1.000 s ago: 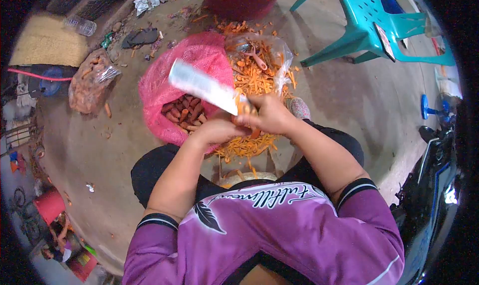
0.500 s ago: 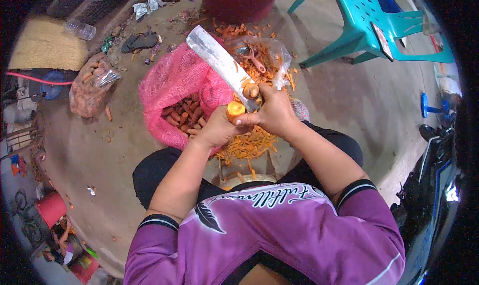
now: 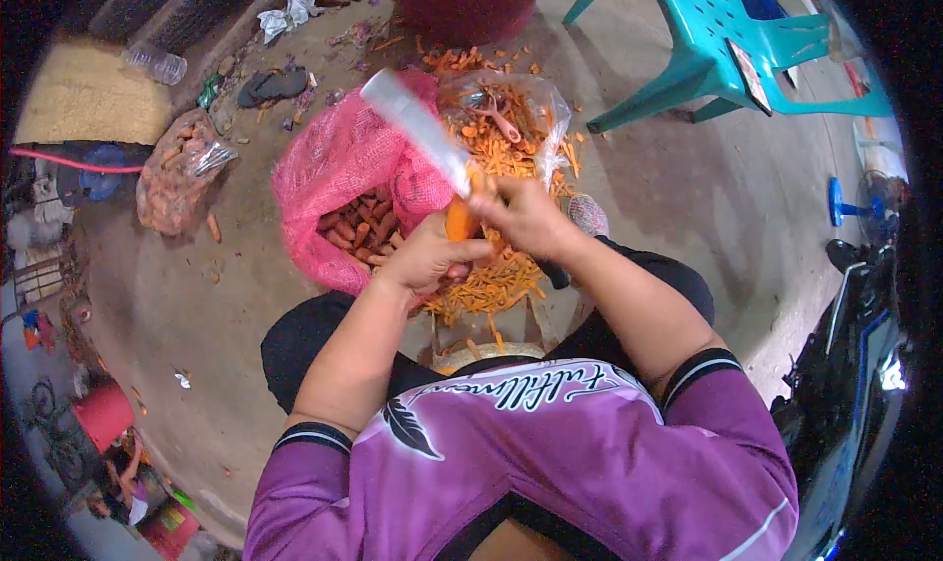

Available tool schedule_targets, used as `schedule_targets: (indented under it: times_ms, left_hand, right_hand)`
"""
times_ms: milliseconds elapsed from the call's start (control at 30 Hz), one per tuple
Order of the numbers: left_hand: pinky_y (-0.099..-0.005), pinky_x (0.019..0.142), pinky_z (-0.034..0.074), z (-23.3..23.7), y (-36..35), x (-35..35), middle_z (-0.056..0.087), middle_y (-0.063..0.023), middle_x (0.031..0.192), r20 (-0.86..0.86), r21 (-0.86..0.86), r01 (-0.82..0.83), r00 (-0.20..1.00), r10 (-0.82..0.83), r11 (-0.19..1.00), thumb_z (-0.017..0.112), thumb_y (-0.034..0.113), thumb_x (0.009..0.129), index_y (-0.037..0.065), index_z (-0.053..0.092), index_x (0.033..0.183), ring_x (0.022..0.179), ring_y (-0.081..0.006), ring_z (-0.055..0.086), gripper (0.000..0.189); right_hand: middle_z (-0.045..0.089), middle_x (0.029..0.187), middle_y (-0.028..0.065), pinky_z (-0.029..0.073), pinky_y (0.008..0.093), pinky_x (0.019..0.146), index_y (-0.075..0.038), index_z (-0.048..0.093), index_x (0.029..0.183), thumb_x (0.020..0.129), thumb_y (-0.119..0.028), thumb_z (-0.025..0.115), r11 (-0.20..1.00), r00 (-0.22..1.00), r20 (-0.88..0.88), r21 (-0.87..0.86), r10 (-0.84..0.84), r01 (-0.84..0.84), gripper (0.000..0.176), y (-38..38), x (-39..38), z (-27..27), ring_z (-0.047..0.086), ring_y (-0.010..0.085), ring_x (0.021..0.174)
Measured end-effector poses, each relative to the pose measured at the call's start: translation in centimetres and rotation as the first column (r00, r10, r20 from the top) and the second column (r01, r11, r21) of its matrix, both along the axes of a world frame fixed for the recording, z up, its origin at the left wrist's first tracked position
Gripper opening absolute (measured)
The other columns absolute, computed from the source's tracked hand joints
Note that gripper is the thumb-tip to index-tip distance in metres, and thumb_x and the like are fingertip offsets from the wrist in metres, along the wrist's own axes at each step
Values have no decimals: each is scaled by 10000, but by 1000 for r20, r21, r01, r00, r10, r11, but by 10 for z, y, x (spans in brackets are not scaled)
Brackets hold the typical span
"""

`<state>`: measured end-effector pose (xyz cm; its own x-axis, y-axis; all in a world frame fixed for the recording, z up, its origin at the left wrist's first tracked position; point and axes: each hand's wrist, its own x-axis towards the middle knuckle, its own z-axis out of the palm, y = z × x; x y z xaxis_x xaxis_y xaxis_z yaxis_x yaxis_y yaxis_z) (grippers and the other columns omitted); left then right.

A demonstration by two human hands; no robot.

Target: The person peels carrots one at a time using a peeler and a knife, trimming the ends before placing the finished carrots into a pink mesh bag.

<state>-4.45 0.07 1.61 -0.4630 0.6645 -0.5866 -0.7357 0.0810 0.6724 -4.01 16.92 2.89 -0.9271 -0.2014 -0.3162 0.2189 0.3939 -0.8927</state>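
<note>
My left hand (image 3: 430,254) is closed around a peeled orange carrot (image 3: 460,219), which stands up out of the fist. My right hand (image 3: 530,215) grips a large knife; its dark handle (image 3: 556,274) shows below the wrist. The broad pale blade (image 3: 417,124) is blurred and points away to the upper left, its near part against the carrot. More orange carrot shows at the right fingertips, partly hidden. Under both hands lies a heap of carrot strips (image 3: 491,291). Left of them, a pink mesh sack (image 3: 329,168) gapes open with unpeeled carrots (image 3: 359,227) inside.
Beyond the hands, a clear plastic bag (image 3: 550,109) holds carrot pieces and a pink-handled peeler (image 3: 506,127). A dark red tub (image 3: 467,1) stands at the back, a green chair (image 3: 697,50) at right. Another plastic bag (image 3: 177,178) lies left; a motorcycle (image 3: 855,364) stands far right.
The carrot in my left hand has tilted, so its side shows instead of its round cut end. The knife has shifted slightly left and blurred, and my right fingers have moved in closer.
</note>
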Motion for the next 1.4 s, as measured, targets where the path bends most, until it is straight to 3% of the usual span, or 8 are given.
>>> schedule_targets:
  times_ms: [133, 333, 733, 933, 1033, 1233, 1333, 1400]
  left_hand:
    - [-175, 391, 319, 3, -1, 9, 475, -19, 674, 394, 428, -281, 913, 103, 859, 689, 353, 660, 93, 440, 893, 447, -62, 407, 429]
    - [-196, 399, 369, -3, -5, 7, 478, -11, 629, 218, 488, -169, 974, 68, 856, 697, 346, 652, 106, 446, 929, 445, -96, 460, 444]
    - [-259, 546, 469, 9, 9, -53, 528, -13, 724, -80, -23, -463, 884, 460, 886, 512, 179, 811, 66, 495, 927, 638, -135, 535, 163]
    - [-308, 675, 445, 186, 52, -201, 488, -167, 1009, -468, 602, -189, 703, 535, 776, 475, 237, 819, -16, 386, 1087, 810, -192, 518, 379]
    - [-296, 632, 458, 237, 72, -163, 544, -151, 901, -521, 608, -397, 453, 723, 687, 465, 203, 822, -19, 476, 945, 761, -211, 542, 253]
    - [-246, 565, 451, 110, -14, -144, 589, -4, 845, -457, 17, 213, 871, -182, 977, 496, 264, 812, 103, 567, 891, 744, -104, 553, 192]
    - [-252, 479, 422, -14, -64, -122, 587, -33, 778, -71, -423, 380, 891, -448, 823, 481, 299, 820, 88, 560, 861, 602, -160, 558, 229]
    - [-283, 432, 408, -98, -95, -113, 563, -43, 719, 262, -664, 626, 707, -657, 409, 471, 205, 802, 86, 545, 857, 535, -168, 526, 150]
  right_hand:
    - [591, 687, 163, 442, 357, 612, 14, 586, 835, 723, -468, 583, 998, 989, 137, -2, -59, 60, 494, 17, -18, -2, 596, 243, 686]
    - [604, 729, 165, 448, 346, 639, 11, 595, 870, 632, -448, 676, 988, 979, -194, 149, 62, -33, 524, 16, -8, 20, 598, 257, 701]
    - [482, 567, 48, 367, 281, 398, -12, 497, 663, 790, -396, 547, 954, 951, 105, 106, -291, 280, 408, 27, -10, -8, 447, 114, 443]
    - [395, 542, 4, 337, 240, 332, -70, 413, 693, 795, -459, 505, 919, 882, 287, -18, -373, 395, 413, 39, -18, -9, 382, 94, 373]
    - [397, 540, 10, 343, 238, 338, -66, 425, 708, 800, -466, 490, 941, 919, 214, 4, -331, 338, 415, 45, -20, -32, 392, 95, 386]
    - [502, 558, 92, 403, 295, 384, 25, 533, 727, 781, -420, 521, 917, 936, 159, 304, -314, 257, 447, 47, -15, -84, 498, 166, 429]
    - [567, 674, 201, 447, 365, 573, 49, 564, 784, 755, -405, 518, 832, 952, 153, 535, -267, 147, 456, 52, -9, -148, 575, 276, 630]
    - [574, 801, 256, 431, 409, 744, 41, 554, 893, 755, -408, 488, 809, 939, 256, 587, -228, 37, 475, 49, -14, -159, 561, 363, 814]
